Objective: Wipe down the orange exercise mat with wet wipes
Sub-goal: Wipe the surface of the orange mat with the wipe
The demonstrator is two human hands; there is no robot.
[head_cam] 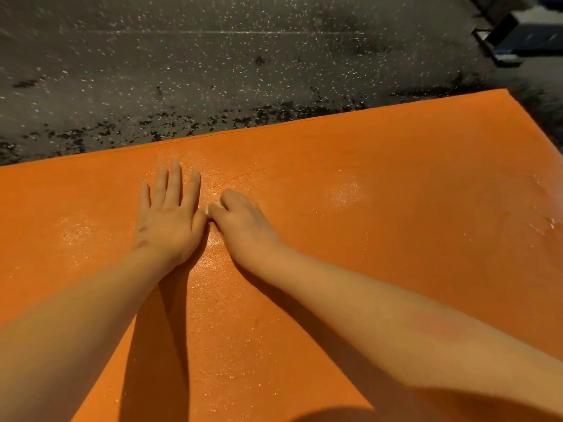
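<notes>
Orange mat (365,208) on speckled floor (182,71)

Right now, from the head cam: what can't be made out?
All in the head view:
1. wet wipe: mostly hidden under the curled right hand. Only a white sliver shows, so its size and state are unclear.
2. dark object, top right: blurred and cut off by the frame edge, so it can't be identified.
3. orange mat: its near and left parts are cut off by the frame edges and covered by the forearms.

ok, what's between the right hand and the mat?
A white wipe, bunched under the curled fingers of the right hand and held against the orange mat. Only a sliver of it shows, on the side facing the other hand. Seen in the head view.
</notes>
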